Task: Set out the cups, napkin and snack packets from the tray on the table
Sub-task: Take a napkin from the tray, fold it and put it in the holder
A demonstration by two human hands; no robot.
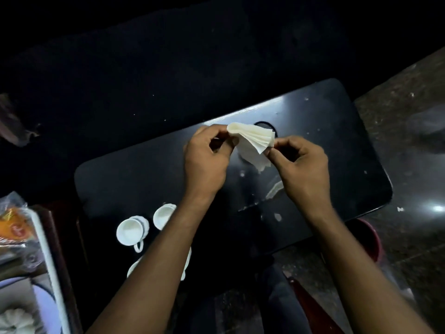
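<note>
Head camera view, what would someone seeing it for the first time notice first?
The pleated white napkin stands out, held up between the left hand and right hand above the middle of the black table. Next come the white cups standing on the table's near left end. At the far left edge, an orange snack packet lies on the tray.

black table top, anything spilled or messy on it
Yes. The glossy black table carries scattered pale flecks and smears, thickest near its front edge under the right hand. The white cups stand upright, nothing spilled from them.
</note>
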